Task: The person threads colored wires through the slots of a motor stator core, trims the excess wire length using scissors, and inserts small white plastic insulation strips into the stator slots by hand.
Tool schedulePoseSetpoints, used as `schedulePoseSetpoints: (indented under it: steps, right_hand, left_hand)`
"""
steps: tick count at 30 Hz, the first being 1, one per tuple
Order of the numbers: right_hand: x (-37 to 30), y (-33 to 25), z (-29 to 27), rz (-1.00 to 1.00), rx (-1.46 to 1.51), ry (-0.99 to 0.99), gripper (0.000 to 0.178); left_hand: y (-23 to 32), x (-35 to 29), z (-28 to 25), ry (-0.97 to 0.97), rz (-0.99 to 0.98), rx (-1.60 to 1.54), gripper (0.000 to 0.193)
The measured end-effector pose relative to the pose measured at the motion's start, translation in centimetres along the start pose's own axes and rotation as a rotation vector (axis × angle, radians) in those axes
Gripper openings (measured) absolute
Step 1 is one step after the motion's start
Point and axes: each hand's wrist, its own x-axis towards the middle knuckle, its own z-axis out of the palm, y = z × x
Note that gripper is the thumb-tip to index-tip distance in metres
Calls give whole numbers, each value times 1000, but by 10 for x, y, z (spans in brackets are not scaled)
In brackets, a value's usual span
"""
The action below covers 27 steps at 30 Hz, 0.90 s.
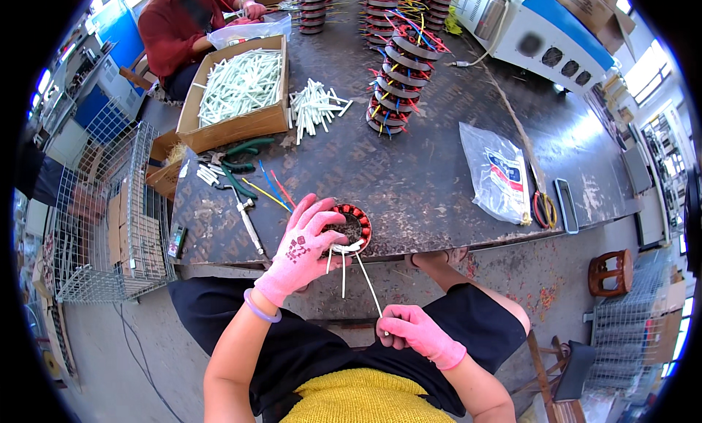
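Steadily: left hand (298,253) gripping stator ring (365,223) over near edge of table (431,204); right hand (418,334) pinching white lead (368,284), running straight to near right. Best: ring braced, tension even, hanging leads (344,278) clear.

On the dark, scuffed tabletop (431,185), a clear plastic bag with blue and red print (497,174) lies beside orange-handled scissors (542,196) and a flat, rectangular, pale-rimmed device (565,206). Beyond sits a white-and-blue boxy machine with dark vents (537,35). A brown wooden stool (610,272) stands at right, a grey wire-mesh cage (102,273) at left. Farther back, a person in dark red (161,32) sits near a blue barrel (117,28).
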Motion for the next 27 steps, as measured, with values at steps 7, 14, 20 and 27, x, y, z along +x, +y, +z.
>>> schedulePoseSetpoints:
  steps: [7,14,20,27]
  right_hand:
    - [34,-14,-2,-23,-100,90,27]
    - [48,-9,6,-344,81,341,23]
    - [60,-14,5,-389,124,290,23]
    - [63,-29,2,-403,171,151,26]
  left_hand:
    - [9,2,-1,19,-72,62,37]
    - [8,-3,4,57,-100,68,44]
    - [8,-6,6,67,-119,60,47]
    - [7,-8,8,65,-98,76,51]
